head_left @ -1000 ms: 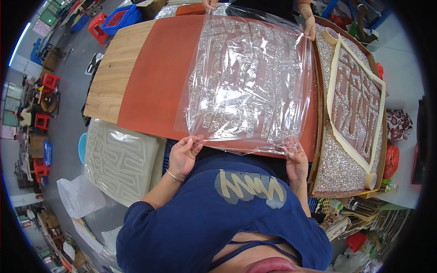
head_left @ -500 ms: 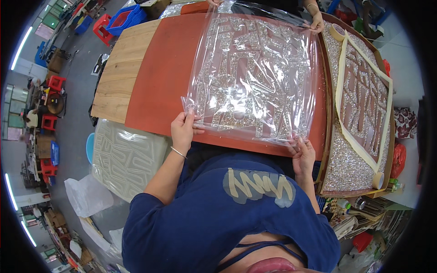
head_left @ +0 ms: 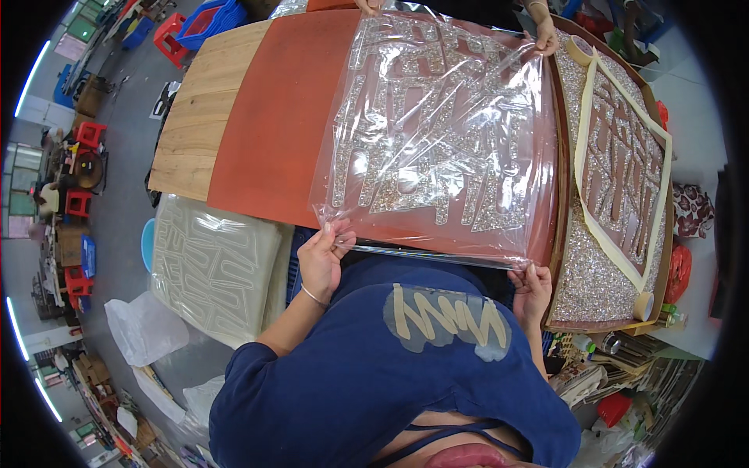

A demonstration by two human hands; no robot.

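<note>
A sheet of clear plastic film (head_left: pixel 538 183) is stretched over letter-like shapes of glittering stones (head_left: pixel 406 187) on a red board (head_left: pixel 269 125). My left hand (head_left: pixel 326 259) pinches the film's near left corner, just past the board's near edge. At the near right corner, my right hand (head_left: pixel 531 292) grips the film between thumb and fingers. Across the board, another person's hand (head_left: pixel 545 35) holds the far right corner, and that person's other hand (head_left: pixel 369 6) is at the far left. Creases and glare cross the film. Whether it touches the stones, I cannot tell.
A tray of loose glittering stones (head_left: pixel 597 300) stands to the right, with a taped frame and tape rolls (head_left: pixel 644 306) on it. Wooden planks (head_left: pixel 199 117) adjoin the red board. Stacked translucent patterned sheets (head_left: pixel 214 265) lie at lower left, beside a white plastic bag (head_left: pixel 146 329).
Both my hands have come closer to my body, drawing the film's near edge past the board's edge. The film looks flatter and tauter. The other person's hands keep hold at the far side.
</note>
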